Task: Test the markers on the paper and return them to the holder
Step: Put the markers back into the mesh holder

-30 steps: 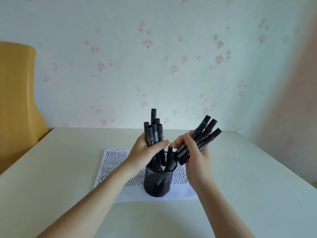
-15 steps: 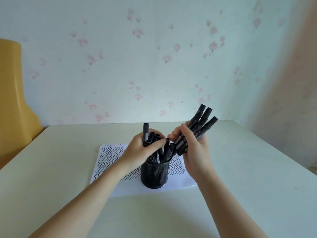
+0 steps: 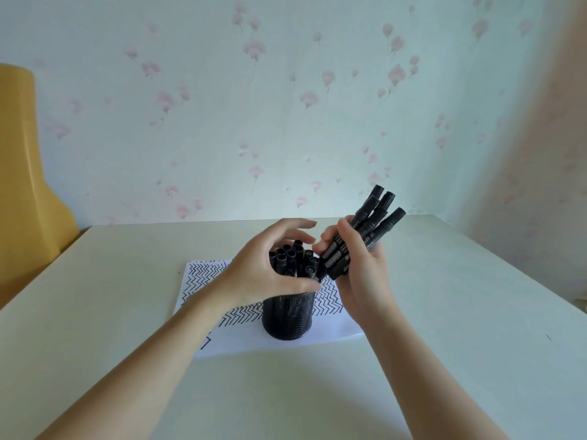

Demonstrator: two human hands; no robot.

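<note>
A black mesh holder (image 3: 287,317) stands on a white paper (image 3: 279,339) covered with black zigzag lines. Several black markers (image 3: 290,258) stand upright inside the holder. My left hand (image 3: 266,268) is cupped over their tops, fingers spread, thumb at the holder's rim, gripping none of them. My right hand (image 3: 360,265), just right of the holder, is closed around a bundle of three black markers (image 3: 370,227) that slant up to the right, their lower ends near the rim.
The paper lies on a pale table (image 3: 460,312) against a flowered wall. A yellow chair back (image 3: 28,185) rises at the left edge. The table's right edge runs diagonally at the far right.
My left hand lowered its markers into the holder and let them go; it now hovers open over them. The right hand kept its bundle, almost in place.
</note>
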